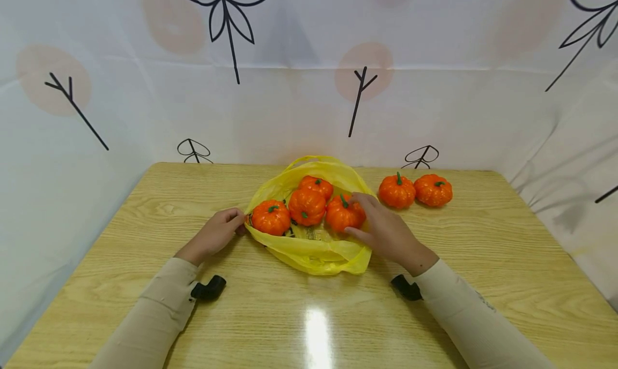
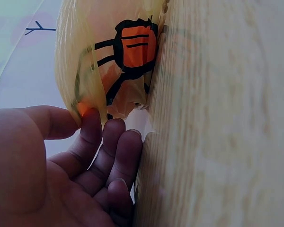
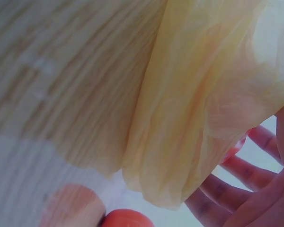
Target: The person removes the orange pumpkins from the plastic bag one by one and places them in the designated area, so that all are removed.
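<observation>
A yellow plastic bag lies with its mouth spread wide on the table, several small orange toy pumpkins inside it. My left hand pinches the bag's left edge between thumb and index finger; the left wrist view shows the pinched plastic close up. At the bag's right side, my right hand holds a green-stemmed pumpkin, thumb in front and fingers over its far side. In the right wrist view, the yellow plastic covers most of that pumpkin and part of the right hand.
Two more toy pumpkins, one with an upright stem and one beside it, sit on the wooden table right of the bag. A patterned white cloth hangs behind the table. Black curved pieces stick out at both wrists.
</observation>
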### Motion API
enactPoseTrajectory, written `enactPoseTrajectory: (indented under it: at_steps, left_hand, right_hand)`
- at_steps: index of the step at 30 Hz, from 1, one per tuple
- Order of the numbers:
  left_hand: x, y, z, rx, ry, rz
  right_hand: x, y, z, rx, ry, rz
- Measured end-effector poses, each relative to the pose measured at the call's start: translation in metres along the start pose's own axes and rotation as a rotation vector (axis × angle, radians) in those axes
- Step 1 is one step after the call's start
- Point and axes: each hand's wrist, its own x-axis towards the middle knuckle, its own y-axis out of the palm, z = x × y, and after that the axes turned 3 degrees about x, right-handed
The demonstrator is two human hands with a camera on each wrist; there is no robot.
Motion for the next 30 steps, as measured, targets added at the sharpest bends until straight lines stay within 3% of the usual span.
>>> enactPoseTrajectory:
  at_steps: [15, 24, 30]
  left_hand:
    - [0.000, 0.001, 0.000, -0.021, 0.014, 0.011]
    - [0.001, 0.000, 0.001, -0.027, 0.003, 0.010]
    - [-0.002, -0.001, -0.007, -0.016, -0.006, 0.015]
  right_hand:
    - [0.002, -0.011, -0.001, 0.005, -0.030, -0.120]
    - [0.003, -0.022, -0.008, -0.001, -0.055, -0.305]
    - [0.003, -0.035, -0.021, 0.027, -0.002, -0.389]
